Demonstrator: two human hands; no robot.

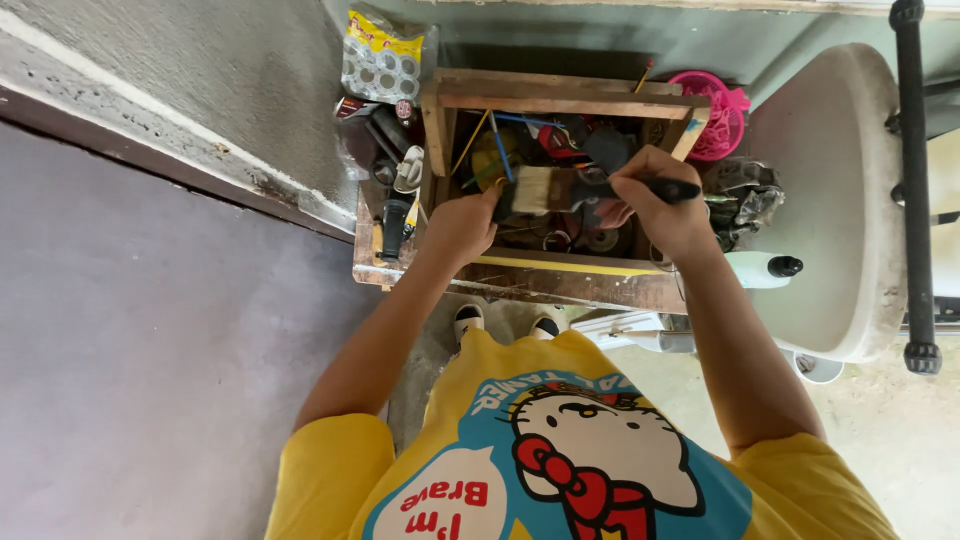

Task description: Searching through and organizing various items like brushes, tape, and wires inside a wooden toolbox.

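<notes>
My right hand grips the dark handle of a wide paintbrush, held level over an open wooden crate. Its pale bristles point left toward my left hand, whose fingertips touch the bristle end. The crate holds a jumble of tools, wires and round parts, partly hidden under my hands. My yellow shirt fills the lower frame.
The crate rests on a wooden board. A plastic bag and dark tools lie at its left. A pink basket sits behind it, a white plastic chair and white bottle to the right. A grey wall runs along the left.
</notes>
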